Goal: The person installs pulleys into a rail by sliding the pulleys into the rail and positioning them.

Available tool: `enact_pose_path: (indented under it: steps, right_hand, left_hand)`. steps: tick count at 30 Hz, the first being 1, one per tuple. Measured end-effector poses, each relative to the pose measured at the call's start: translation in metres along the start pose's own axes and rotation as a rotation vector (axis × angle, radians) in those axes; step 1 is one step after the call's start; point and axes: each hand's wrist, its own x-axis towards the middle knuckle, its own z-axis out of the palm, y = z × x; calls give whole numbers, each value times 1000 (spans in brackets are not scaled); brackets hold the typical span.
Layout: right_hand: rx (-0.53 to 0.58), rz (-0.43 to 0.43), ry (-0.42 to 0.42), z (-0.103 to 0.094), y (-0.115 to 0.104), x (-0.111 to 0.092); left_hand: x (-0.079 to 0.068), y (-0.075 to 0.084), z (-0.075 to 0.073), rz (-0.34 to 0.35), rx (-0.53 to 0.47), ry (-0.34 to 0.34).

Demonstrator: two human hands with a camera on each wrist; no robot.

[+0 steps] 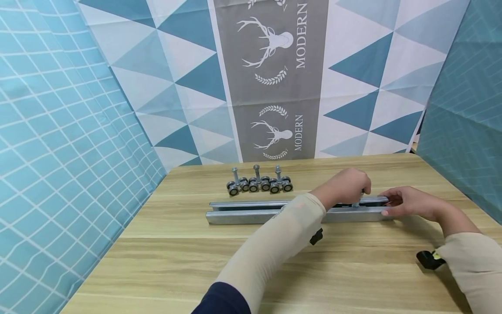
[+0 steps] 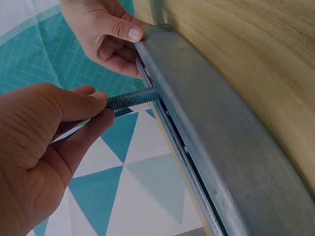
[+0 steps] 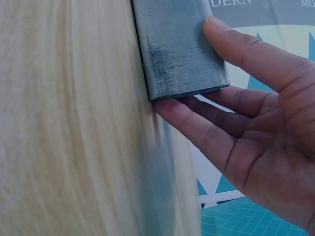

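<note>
Left hand [image 1: 347, 185]: thumb and forefinger pinch a threaded bolt [image 2: 133, 99] that sticks up out of the slot of a grey metal channel rail [image 1: 251, 211]. In the left wrist view the bolt's threaded shank runs from the fingertips into the rail's slot; whatever the bolt is fixed to inside the rail is hidden. The remaining fingers of this hand are curled loosely under the thumb.

Right hand [image 1: 409, 201]: clasps the right end of the rail. Thumb lies on the rail's upper face, the fingers [image 3: 197, 123] wrap round the end and its underside, touching the metal. Grip is closed on the rail end.

Rail: lies flat on the wooden table [image 1: 157, 261], lengthwise left to right, roughly mid-table, open slot facing up. The bolt sits near the rail's right end, just beside the right hand.

Behind the rail, apart from it: three roller carriages [image 1: 259, 183] in a row, each with small wheels and one upright bolt, standing close together.

Both forearms wear beige sleeves [image 1: 274, 244]. Black wrist mounts show under each arm. Backdrop: blue and white triangle-patterned cloth with a grey stag banner [image 1: 274, 78] in the centre; tiled-pattern blue cloth on either side.
</note>
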Motion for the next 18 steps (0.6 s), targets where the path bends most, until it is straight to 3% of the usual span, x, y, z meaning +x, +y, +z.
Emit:
enact_pose_path:
  steps: [18]
  right_hand:
    - [15,2,-14,0,1,1]
  left_hand:
    - [12,10,5,13,19,27]
